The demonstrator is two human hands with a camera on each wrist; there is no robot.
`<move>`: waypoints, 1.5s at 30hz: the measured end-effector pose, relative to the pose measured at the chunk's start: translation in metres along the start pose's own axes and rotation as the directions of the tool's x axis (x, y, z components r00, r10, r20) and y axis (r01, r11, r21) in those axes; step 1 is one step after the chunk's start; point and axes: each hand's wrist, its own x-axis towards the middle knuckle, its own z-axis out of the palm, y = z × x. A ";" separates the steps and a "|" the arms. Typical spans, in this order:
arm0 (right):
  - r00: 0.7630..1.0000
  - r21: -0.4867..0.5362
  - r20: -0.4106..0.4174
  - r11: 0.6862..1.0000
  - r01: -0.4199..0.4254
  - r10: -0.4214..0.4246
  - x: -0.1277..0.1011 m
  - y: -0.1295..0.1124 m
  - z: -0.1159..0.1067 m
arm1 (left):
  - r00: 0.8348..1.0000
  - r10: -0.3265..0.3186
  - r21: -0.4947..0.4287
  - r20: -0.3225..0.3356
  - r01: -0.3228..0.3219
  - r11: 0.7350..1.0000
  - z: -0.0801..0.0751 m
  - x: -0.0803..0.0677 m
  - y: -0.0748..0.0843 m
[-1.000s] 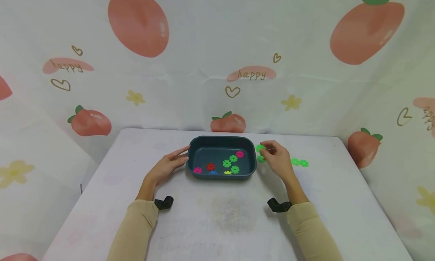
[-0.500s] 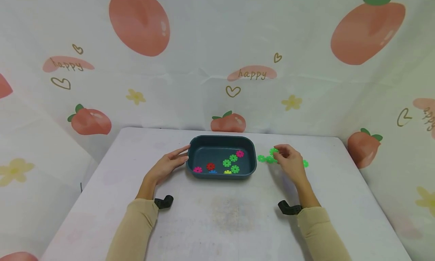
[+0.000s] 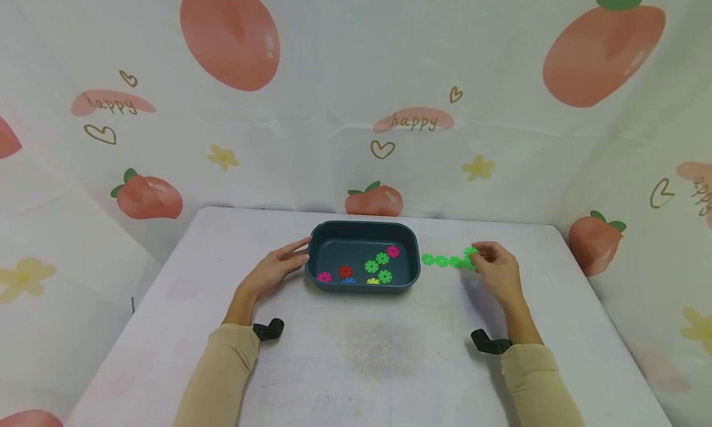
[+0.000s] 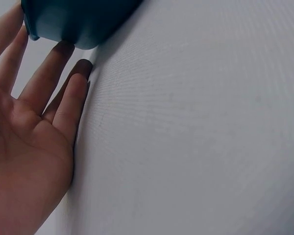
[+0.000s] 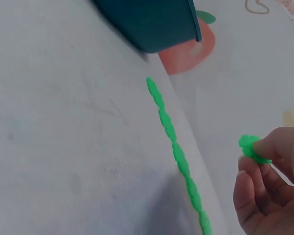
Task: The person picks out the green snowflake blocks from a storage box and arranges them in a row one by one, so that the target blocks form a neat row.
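My left hand [image 3: 268,276] rests its fairly straight fingers against the left side of a dark teal bin [image 3: 339,251]. In the left wrist view the fingertips [image 4: 63,48] meet the bin's wall. My right hand [image 3: 499,275] pinches a green snowflake disc [image 5: 247,144] between thumb and fingers. It is held above the right part of a row of green snowflake discs [image 3: 442,261], which runs to the right from beside the bin. The right wrist view shows this row [image 5: 181,161] lying flat, end to end; in the head view the hand hides its far right end.
Inside the bin lie several loose discs: green discs [image 3: 371,266], pink [image 3: 393,251], red [image 3: 345,271], yellow and blue ones. A patterned curtain [image 3: 311,93] hangs behind the white table [image 3: 311,365]. Each wrist wears a black camera mount [image 3: 489,343].
My right hand has moved right, carrying the green disc from beside the bin along the row. More of the row's left part now shows. The left hand and the bin have stayed put.
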 end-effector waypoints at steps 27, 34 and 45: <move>0.972 -0.215 -0.116 0.950 -0.228 0.207 0.009 0.040 -0.062 | 1.000 0.022 0.006 0.014 -0.022 1.000 -0.001 0.002 -0.001; 0.965 -0.297 -0.099 0.918 -0.262 0.244 0.013 0.045 -0.062 | 1.000 0.017 0.018 0.002 -0.017 1.000 -0.004 0.002 0.001; 0.984 -0.386 -0.057 0.905 -0.179 0.170 0.017 0.049 -0.063 | 1.000 0.014 0.023 0.001 -0.014 1.000 -0.001 0.001 0.000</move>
